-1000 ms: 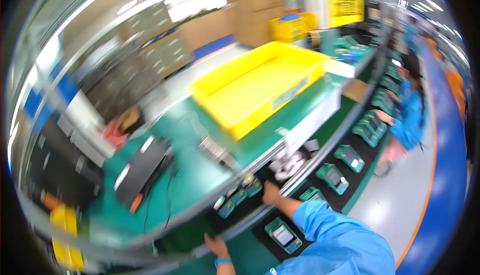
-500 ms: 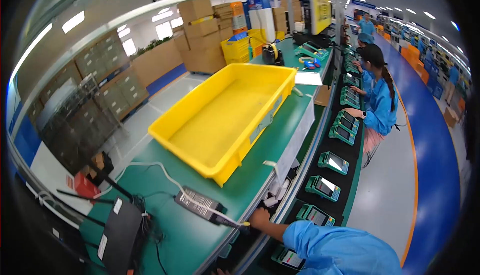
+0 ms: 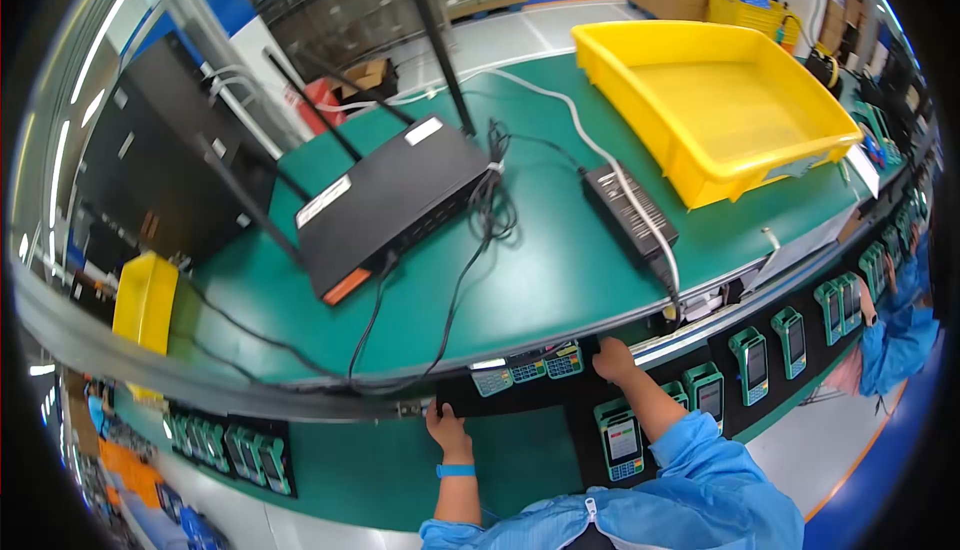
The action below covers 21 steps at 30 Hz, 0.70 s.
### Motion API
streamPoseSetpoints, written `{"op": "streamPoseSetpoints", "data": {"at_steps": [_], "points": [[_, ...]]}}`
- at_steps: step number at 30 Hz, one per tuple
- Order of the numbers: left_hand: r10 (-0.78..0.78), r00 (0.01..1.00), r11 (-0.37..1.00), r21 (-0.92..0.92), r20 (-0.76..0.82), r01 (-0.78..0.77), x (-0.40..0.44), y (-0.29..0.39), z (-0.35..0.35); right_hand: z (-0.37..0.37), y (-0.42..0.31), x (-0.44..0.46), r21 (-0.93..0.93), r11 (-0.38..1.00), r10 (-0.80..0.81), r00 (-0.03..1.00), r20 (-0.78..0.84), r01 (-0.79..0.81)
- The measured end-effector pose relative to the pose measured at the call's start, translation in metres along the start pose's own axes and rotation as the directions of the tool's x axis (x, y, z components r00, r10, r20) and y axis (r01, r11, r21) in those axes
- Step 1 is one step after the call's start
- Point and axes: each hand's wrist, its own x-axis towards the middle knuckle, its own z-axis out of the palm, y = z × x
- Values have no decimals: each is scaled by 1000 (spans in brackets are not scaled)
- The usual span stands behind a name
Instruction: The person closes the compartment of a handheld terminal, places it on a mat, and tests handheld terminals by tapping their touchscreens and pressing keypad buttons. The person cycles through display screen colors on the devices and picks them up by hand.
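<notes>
My left hand (image 3: pixel 448 432), with a blue band at the wrist, has its fingers at the left end of a black tray (image 3: pixel 510 402). My right hand (image 3: pixel 612 360) is closed at the tray's right end, with its fingertips partly hidden. Between my hands, several green handheld terminals (image 3: pixel 528 368) lie on the tray, partly covered by the shelf edge above. Just below my right hand, another terminal (image 3: pixel 622 442) with a lit screen lies on a black surface.
The green shelf (image 3: pixel 540 295) holds a black router (image 3: pixel 400 200), a power adapter (image 3: pixel 630 212), cables and a yellow bin (image 3: pixel 720 100). More terminals (image 3: pixel 750 365) line the conveyor to the right, where a co-worker's blue sleeve (image 3: pixel 895 345) shows. A metal post stands left.
The view has swung left, bringing the router to the middle and the yellow bin to the right. My left hand, barely visible half a second ago, now shows at the tray's left end.
</notes>
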Motion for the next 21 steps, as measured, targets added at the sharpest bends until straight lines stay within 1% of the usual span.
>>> {"op": "streamPoseSetpoints", "data": {"at_steps": [3, 6, 9, 10, 11, 13, 14, 16, 19, 21], "points": [[34, 999, 999, 41, -25, -33, -21, 7, -31, -8, -28, -38, -108, 993, -36, 996, 81, 44], [2, 999, 996, 86, -42, 2, -37, 12, -59, -17, -54, -76, -178, 981, -60, 995, 83, 74], [-45, 999, 968, 246, -13, 47, -54, 21, -89, -14, -62, -104, -260, 960, -71, 990, 123, 101], [-62, 998, 968, 242, -13, 63, -57, 19, -101, -11, -61, -111, -292, 946, -96, 983, 154, 138], [-87, 996, 972, 221, -2, 85, -60, 15, -111, -9, -60, -119, -310, 941, -96, 984, 149, 139], [-140, 990, 972, 193, 22, 133, -71, 19, -133, -3, -59, -143, -339, 932, -86, 986, 143, 130], [-140, 990, 973, 190, 36, 131, -77, 22, -145, 4, -56, -157, -322, 939, -89, 990, 107, 119], [-146, 988, 976, 171, 54, 135, -93, 25, -169, 9, -59, -198, -306, 950, -38, 995, 93, 65], [-219, 968, 936, 305, 120, 174, -100, 28, -213, 35, -47, -243, -289, 957, 39, 994, 102, -8], [-203, 967, 920, 369, 153, 135, -99, 23, -244, 71, -24, -267, -294, 955, 70, 991, 113, -34]]}}
